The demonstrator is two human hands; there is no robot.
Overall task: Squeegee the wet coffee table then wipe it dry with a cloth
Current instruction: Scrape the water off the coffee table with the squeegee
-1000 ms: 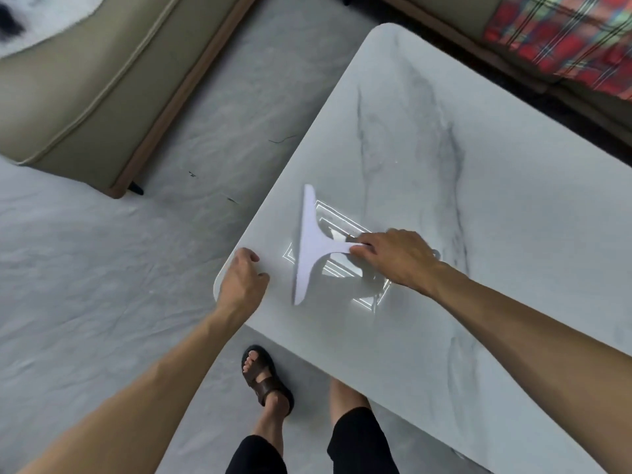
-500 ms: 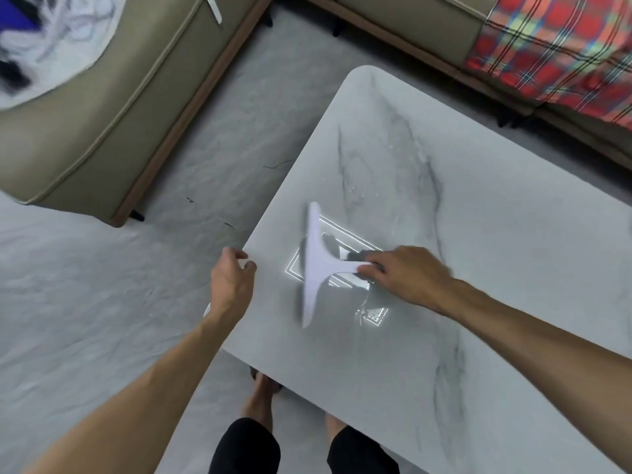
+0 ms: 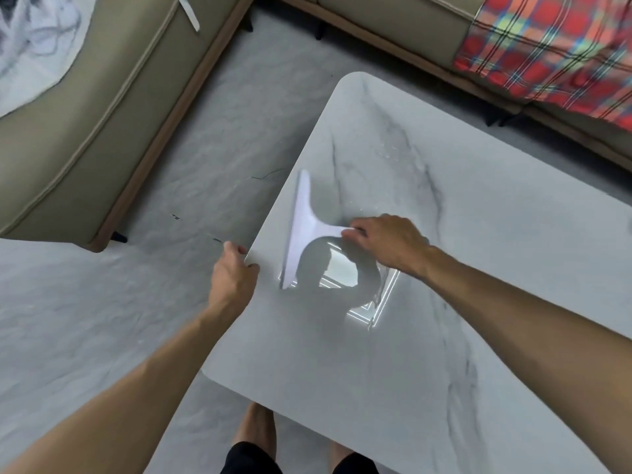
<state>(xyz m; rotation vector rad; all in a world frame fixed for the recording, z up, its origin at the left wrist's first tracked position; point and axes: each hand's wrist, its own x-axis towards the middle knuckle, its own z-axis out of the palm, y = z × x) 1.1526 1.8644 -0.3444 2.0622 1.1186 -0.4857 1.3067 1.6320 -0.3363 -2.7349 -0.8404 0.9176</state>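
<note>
The counter [image 3: 478,268] was a glossy white marble-look slab with grey veins and rounded corners, standing on a pale grey floor [image 3: 85,319]. A white squeegee [image 3: 301,227] lay with its blade on the slab near the left edge; small water droplets [image 3: 388,150] dotted the far part.

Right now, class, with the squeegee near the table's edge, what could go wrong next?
1. The squeegee blade runs close to the coffee table edge beside the left hand; pushed water could spill onto the floor near the bare foot.
2. The right hand pinches only the handle tip, so the blade may tilt and leave streaks.
</note>
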